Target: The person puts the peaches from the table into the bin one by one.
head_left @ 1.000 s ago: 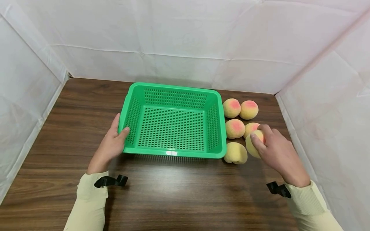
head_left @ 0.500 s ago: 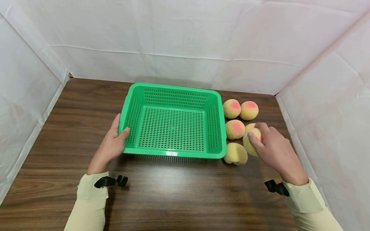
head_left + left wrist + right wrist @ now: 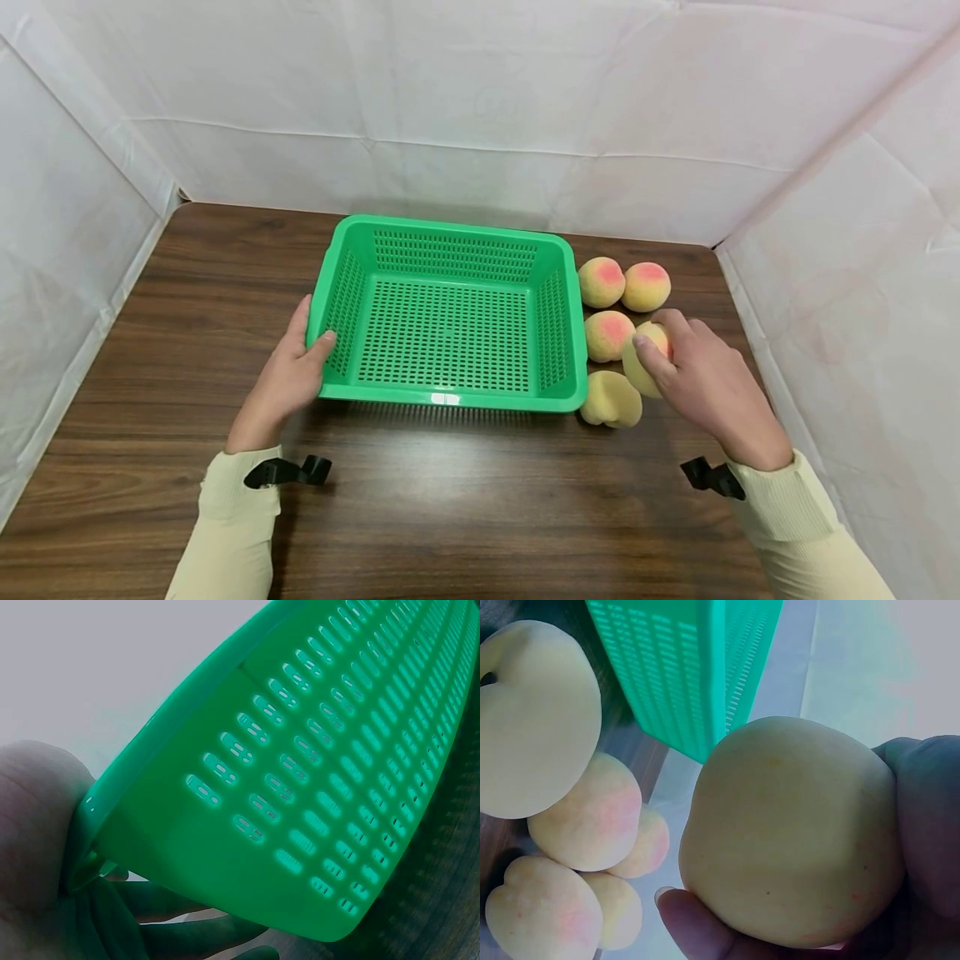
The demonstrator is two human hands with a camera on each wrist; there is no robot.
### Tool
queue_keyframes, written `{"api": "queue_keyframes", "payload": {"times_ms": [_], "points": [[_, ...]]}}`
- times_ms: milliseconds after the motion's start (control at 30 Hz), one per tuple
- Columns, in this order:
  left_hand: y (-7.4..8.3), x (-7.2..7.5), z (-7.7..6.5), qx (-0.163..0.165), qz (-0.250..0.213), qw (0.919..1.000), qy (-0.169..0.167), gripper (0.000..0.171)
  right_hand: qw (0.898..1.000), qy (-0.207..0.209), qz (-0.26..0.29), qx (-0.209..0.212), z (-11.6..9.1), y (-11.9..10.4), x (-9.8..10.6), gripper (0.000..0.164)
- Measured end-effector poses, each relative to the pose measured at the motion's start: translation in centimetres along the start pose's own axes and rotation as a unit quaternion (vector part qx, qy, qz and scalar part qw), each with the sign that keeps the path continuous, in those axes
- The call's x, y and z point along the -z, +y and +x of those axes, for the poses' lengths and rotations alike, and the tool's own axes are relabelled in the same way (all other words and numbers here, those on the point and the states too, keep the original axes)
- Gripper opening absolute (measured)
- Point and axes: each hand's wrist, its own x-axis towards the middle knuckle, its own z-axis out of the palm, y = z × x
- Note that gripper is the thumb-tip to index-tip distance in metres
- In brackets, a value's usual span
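A green perforated plastic basket (image 3: 447, 333) has nothing in it. My left hand (image 3: 288, 375) grips its left rim, thumb over the top; in the left wrist view the fingers (image 3: 187, 930) pass beneath the rim outside the wall. To the basket's right, my right hand (image 3: 712, 379) holds a yellow peach (image 3: 639, 367) with a pink blush between thumb and fingers. The right wrist view shows this peach (image 3: 791, 832) raised beside the others. Those include a yellow peach (image 3: 611, 398) nearest me and a pink-topped peach (image 3: 609, 336). One more is hidden behind the held peach in the head view.
Two more peaches (image 3: 600, 282) stand together at the basket's back right corner. A dark wood table (image 3: 420, 508) lies beneath everything. White cloth walls (image 3: 480, 100) enclose its back, left and right sides.
My right hand has moved a little left and away from me with the peach, now covering the peach behind it. The left hand and basket have stayed put.
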Motion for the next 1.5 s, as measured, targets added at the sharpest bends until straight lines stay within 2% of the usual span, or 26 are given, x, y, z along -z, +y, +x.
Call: {"api": "queue_keyframes", "payload": {"times_ms": [400, 767, 1133, 1500], "points": [[-0.1, -0.1, 0.0, -0.001, -0.003, 1.0, 0.0, 0.065, 1.0, 0.003, -0.008, 0.024, 1.1, -1.6, 0.1, 0.046], [0.0, -0.2, -0.1, 0.001, -0.004, 1.0, -0.002, 0.065, 0.998, 0.026, -0.006, 0.051, 1.9, -3.0, 0.0, 0.039], [-0.1, -0.1, 0.0, -0.005, -0.01, 0.9999, -0.003, 0.065, 0.999, 0.012, -0.005, 0.049, 2.5, -4.2, 0.4, 0.034], [0.0, 0.0, -0.1, -0.007, -0.009, 0.9999, -0.006, 0.065, 0.997, 0.015, -0.002, 0.072, 4.2, -5.5, 0.4, 0.031]]}}
